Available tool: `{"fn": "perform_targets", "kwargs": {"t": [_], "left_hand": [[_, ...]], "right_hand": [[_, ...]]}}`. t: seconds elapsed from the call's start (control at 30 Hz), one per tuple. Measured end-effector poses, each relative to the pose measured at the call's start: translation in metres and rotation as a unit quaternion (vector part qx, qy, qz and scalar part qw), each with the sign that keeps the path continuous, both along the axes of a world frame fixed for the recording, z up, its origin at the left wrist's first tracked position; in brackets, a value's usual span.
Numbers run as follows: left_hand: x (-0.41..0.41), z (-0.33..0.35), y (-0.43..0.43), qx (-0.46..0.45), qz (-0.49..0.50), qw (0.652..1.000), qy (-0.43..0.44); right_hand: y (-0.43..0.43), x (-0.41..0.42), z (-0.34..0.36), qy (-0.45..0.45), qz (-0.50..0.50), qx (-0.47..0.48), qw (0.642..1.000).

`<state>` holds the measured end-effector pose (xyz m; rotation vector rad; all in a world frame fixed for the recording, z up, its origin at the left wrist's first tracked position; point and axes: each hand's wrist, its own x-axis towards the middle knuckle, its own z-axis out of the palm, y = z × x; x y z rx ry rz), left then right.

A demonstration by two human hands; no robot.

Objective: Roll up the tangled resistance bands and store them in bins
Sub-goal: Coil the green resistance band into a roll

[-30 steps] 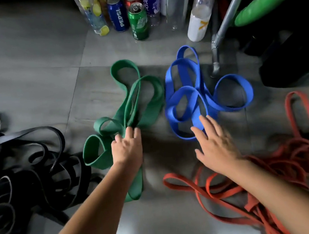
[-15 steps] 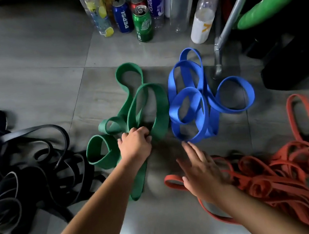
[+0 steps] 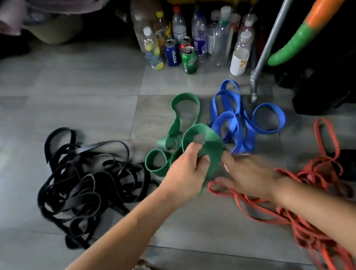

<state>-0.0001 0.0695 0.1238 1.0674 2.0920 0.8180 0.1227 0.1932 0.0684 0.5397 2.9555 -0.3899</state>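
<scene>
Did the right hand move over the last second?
Yes. Judged against the blue band, the right hand has pulled back from it and leftward, now beside the green band.

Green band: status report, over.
Left hand grips green band, one loop raised. Right hand open, blurred, above orange band. Blue band lies close alongside.

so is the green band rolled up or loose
Loose: the green band sprawls in open loops on the floor, the left hand gripping one loop.
</scene>
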Motion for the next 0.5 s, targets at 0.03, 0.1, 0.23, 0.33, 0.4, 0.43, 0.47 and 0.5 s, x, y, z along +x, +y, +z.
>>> {"fn": "perform_targets", "kwargs": {"t": [0.03, 0.1, 0.23, 0.33, 0.4, 0.43, 0.47, 0.5], "left_hand": [[0.004, 0.026, -0.01, 0.013, -0.01, 1.0, 0.01], [0.012, 0.072, -0.029, -0.016, -0.051, 0.996, 0.072], [0.023, 0.15, -0.056, -0.005, -0.08, 0.976, 0.202], [0.031, 0.206, -0.07, 0.063, -0.07, 0.969, 0.228], [0.037, 0.234, -0.08, 0.087, -0.055, 0.966, 0.237], [0.041, 0.245, -0.087, 0.095, -0.039, 0.966, 0.236], [0.046, 0.254, -0.095, 0.102, -0.021, 0.967, 0.234], [0.05, 0.261, -0.103, 0.106, -0.006, 0.967, 0.232]], "right_hand": [[-0.008, 0.006, 0.02, 0.05, 0.021, 0.016, 0.998], [-0.02, 0.018, 0.055, 0.118, 0.03, 0.018, 0.992], [-0.036, 0.03, 0.14, 0.046, 0.026, 0.001, 0.999], [-0.054, 0.04, 0.205, 0.079, 0.04, 0.09, 0.992], [-0.069, 0.044, 0.247, 0.07, 0.005, 0.102, 0.992], [-0.077, 0.045, 0.266, 0.059, -0.019, 0.091, 0.994], [-0.084, 0.048, 0.283, 0.053, -0.044, 0.081, 0.994], [-0.09, 0.052, 0.296, 0.06, -0.066, 0.071, 0.993]]}}
